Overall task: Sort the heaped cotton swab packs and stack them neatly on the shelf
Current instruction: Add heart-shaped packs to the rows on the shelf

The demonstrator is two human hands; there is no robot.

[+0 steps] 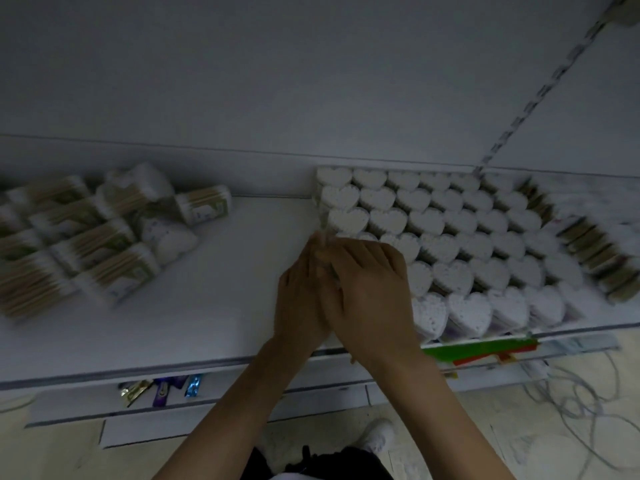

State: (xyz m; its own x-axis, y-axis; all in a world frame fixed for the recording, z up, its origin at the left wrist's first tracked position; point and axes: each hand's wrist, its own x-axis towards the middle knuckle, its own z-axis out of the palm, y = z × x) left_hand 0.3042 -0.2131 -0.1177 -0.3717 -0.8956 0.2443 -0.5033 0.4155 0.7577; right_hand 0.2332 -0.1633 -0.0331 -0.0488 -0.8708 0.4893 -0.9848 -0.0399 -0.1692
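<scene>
On the white shelf [225, 271] a block of heart-shaped cotton swab packs [460, 244] stands upright in tight rows on the right. A loose heap of swab packs [86, 237] lies on its sides at the left, wooden sticks showing. Both hands meet at the block's left edge. My left hand [301, 299] and my right hand [367, 289] together grip a swab pack [323, 261] that is mostly hidden between their fingers, only a sliver of its wrapper showing above them.
More packs lying on their sides [588, 244] border the block at the far right. A slotted shelf upright [540, 95] runs up the back panel. Small wrapped items [162, 389] lie on the lower ledge. Cables [581, 400] trail on the floor at the right.
</scene>
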